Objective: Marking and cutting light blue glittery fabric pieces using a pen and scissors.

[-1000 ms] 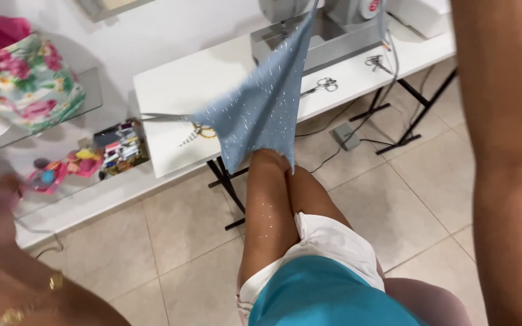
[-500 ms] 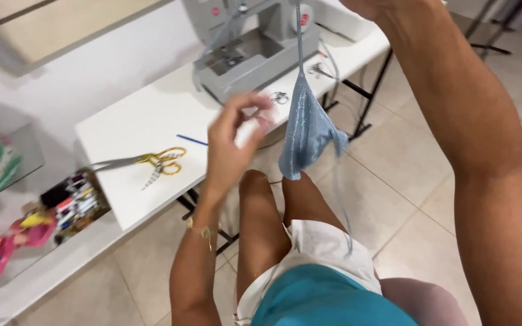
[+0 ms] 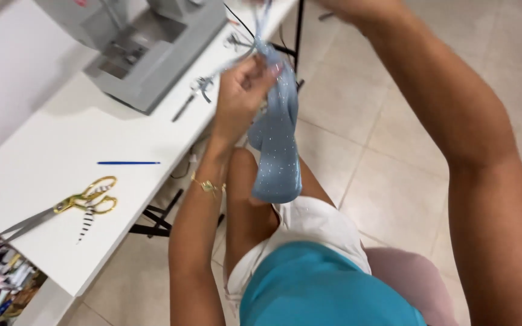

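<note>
Pale floor tiles (image 3: 357, 127) ran under a white sewing table (image 3: 61, 175), and over that the work sat high in the frame. At the grip, the left hand (image 3: 243, 99) was curled shut, fingers pinched on the upper part of a light blue fabric piece (image 3: 276, 148), a soft cloth speckled with tiny pale dots. That cloth hung down from the hand in a narrow, folded drape, its rounded lower end resting against the bare thigh, just right of the table's edge. Up top, it narrowed into a twisted strip that rose to the frame's edge. The right hand (image 3: 345, 6) was mostly cut off at the top of the picture, so whether it gripped anything could not be told; its long forearm swept down the right side. A thin gold bracelet (image 3: 208, 186) circled the left wrist. Further out, on the table, a grey sewing machine (image 3: 146, 42) stood at the far end, a small metal snipper (image 3: 197, 89) just beside its base. Nearer lay a slim blue pen (image 3: 128, 163), then gold-handled scissors (image 3: 74, 205) with long steel blades.
</note>
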